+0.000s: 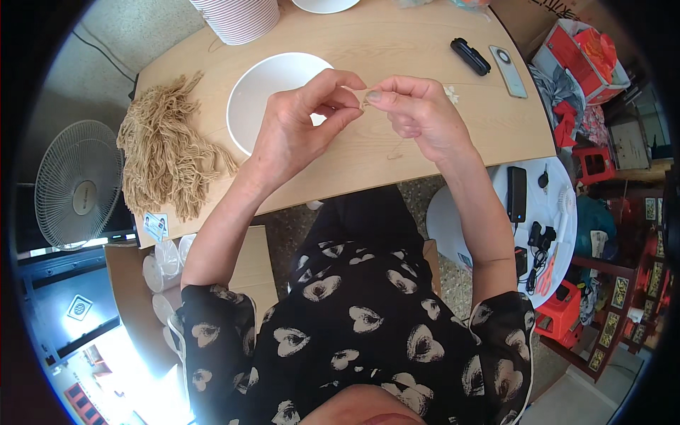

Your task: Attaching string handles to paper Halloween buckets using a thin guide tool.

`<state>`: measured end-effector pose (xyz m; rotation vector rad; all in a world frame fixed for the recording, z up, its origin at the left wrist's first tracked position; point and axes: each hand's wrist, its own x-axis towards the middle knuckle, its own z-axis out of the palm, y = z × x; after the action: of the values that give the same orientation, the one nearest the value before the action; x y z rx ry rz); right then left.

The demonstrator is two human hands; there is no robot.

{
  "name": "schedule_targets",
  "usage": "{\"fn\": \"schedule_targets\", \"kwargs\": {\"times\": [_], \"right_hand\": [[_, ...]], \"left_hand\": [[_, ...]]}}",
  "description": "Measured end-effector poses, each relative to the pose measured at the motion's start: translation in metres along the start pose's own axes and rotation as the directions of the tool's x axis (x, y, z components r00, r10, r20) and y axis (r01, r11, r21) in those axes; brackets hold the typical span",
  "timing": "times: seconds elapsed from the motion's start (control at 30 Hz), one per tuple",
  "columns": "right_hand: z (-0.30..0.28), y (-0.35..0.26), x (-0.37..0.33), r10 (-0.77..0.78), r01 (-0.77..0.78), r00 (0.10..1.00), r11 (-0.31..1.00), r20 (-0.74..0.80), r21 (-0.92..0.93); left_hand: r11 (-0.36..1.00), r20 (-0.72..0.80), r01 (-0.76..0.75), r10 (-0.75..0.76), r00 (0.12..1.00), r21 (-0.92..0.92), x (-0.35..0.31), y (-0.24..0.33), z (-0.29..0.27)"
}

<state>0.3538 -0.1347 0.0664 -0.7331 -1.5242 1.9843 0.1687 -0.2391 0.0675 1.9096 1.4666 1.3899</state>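
Observation:
Above the table, my left hand (297, 120) and my right hand (423, 117) meet with thumbs and forefingers pinched together. A thin piece of tan string (364, 104) shows between the fingertips, gripped by both hands; its details are too small to make out. Behind my left hand stands a white bowl (248, 92), its inside partly covered by that hand. A heap of tan strings (166, 145) lies on the table's left end. Close to my right hand is a small white item (451, 93), perhaps petals, partly hidden.
On the wooden table (354, 170) stand stacked paper bowls (241, 18), with a black case (470, 57) and a phone (508, 71) at right. A fan (79, 185) is at left. A white round stool (556, 234) holds chargers and scissors (545, 278). An open carton (131, 283) stands lower left.

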Motion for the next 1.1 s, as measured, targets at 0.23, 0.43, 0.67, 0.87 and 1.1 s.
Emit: {"fn": "schedule_targets", "kwargs": {"times": [0.23,0.43,0.67,0.87,1.1], "right_hand": [[0.002,0.002,0.003,0.06,-0.06,0.998,0.998,-0.001,-0.005],[-0.002,0.004,0.003,0.065,-0.065,0.998,0.998,0.005,-0.001],[-0.007,0.009,0.005,0.121,-0.125,0.99,0.99,0.068,0.065],[-0.003,0.004,0.004,0.105,-0.109,0.992,0.993,0.072,0.056],[-0.005,-0.003,-0.002,-0.086,0.087,0.995,0.996,-0.042,0.032]], "left_hand": [[0.998,0.048,-0.014,0.012,0.999,0.06,-0.005,0.001,-0.005],[0.984,0.038,-0.095,0.091,0.995,0.15,-0.004,0.001,-0.004],[0.965,0.036,-0.161,0.157,0.987,0.207,-0.003,0.006,-0.003],[0.979,0.059,-0.114,0.106,0.993,0.171,-0.004,0.006,-0.003],[0.967,0.168,0.222,-0.2,0.965,-0.124,-0.002,-0.002,-0.007]]}}
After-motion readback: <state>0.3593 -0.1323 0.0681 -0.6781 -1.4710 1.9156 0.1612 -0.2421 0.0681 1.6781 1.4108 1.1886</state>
